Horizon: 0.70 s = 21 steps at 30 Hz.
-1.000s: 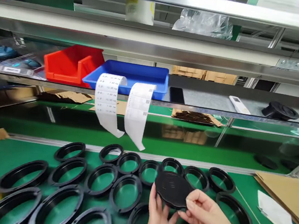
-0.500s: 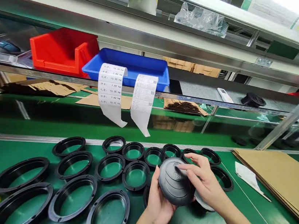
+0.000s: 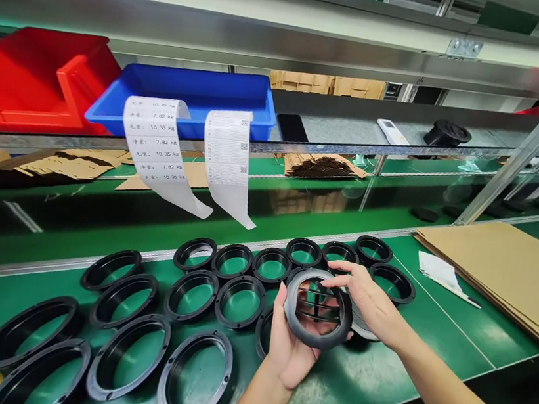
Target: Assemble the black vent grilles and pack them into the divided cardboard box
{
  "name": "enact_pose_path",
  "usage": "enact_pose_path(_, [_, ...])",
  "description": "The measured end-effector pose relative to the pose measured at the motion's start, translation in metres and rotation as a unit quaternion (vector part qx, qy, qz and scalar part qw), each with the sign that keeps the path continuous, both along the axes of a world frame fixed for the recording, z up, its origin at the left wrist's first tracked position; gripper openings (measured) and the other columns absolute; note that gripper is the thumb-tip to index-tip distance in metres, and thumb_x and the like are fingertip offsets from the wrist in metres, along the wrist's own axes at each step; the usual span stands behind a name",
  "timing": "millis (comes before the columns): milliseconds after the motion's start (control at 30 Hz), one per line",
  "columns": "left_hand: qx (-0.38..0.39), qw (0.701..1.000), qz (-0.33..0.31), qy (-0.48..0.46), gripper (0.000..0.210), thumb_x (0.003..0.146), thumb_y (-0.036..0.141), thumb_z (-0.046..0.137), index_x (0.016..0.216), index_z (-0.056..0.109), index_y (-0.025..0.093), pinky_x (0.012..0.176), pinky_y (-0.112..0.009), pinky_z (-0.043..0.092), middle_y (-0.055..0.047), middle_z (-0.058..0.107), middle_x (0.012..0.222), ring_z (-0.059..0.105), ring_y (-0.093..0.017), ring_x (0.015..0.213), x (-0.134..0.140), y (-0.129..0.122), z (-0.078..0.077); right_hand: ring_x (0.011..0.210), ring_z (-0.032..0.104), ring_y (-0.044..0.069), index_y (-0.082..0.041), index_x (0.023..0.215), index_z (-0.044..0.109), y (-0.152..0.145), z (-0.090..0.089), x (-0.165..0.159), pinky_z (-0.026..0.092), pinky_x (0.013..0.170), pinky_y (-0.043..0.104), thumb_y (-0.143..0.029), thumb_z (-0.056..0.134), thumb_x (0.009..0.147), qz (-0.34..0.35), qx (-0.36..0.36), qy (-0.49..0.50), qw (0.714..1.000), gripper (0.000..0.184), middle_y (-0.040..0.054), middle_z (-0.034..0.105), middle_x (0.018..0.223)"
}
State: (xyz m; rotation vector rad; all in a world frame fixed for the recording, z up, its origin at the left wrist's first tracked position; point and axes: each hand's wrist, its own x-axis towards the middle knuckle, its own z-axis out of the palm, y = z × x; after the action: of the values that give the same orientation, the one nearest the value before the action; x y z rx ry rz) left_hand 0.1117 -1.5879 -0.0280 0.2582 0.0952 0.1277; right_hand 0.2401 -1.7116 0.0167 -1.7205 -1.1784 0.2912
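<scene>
Both hands on one black slotted ring (image 3: 319,308), raised just above the green desk (image 3: 435,336): left hand (image 3: 288,343) cupped under its lower rim, right hand (image 3: 366,301) pinching the upper right edge. Rows of black rings (image 3: 192,294) lying flat left of and beyond the hands.

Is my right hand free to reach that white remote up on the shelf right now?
Probably not yet. The right hand is on the round black part that the left hand grips. The white remote lies uncovered on the shelf, with no obstacle between, but looks far off.
</scene>
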Motion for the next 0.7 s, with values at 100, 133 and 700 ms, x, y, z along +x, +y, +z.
enact_pose_path(100, [0.000, 1.000, -0.010, 0.002, 0.062, 0.095, 0.068, 0.043, 0.119, 0.068, 0.017, 0.097, -0.062, 0.048, -0.016, 0.069, 0.114, 0.063, -0.036, 0.110, 0.002, -0.002, -0.002, 0.137, 0.035, 0.028, -0.029, 0.117, 0.072, -0.006, -0.004, 0.001, 0.034, 0.116, 0.053, -0.054, 0.032, 0.105, 0.012, 0.000, -0.028, 1.000, 0.049, 0.0071, 0.047, 0.143])
enact_pose_path(133, [0.000, 1.000, -0.011, 0.003, 0.062, 0.095, 0.068, 0.041, 0.119, 0.068, 0.017, 0.098, -0.062, 0.048, -0.016, 0.069, 0.114, 0.063, -0.036, 0.111, 0.003, -0.003, -0.002, 0.137, 0.036, 0.028, -0.030, 0.117, 0.072, -0.008, -0.006, 0.002, 0.035, 0.116, 0.053, -0.053, 0.032, 0.105, 0.011, 0.005, -0.033, 0.999, 0.048, 0.0067, 0.048, 0.143])
enact_pose_path(700, [-0.008, 0.998, -0.027, 0.056, 0.060, 0.091, 0.070, 0.048, 0.123, 0.064, 0.022, 0.097, -0.064, 0.048, -0.018, 0.066, 0.121, 0.062, -0.038, 0.114, 0.014, -0.004, -0.009, 0.136, 0.041, 0.028, -0.027, 0.134, 0.064, -0.016, -0.029, 0.011, 0.037, 0.116, 0.049, -0.055, 0.019, 0.106, -0.034, 0.044, -0.039, 0.998, 0.059, 0.0078, 0.048, 0.144])
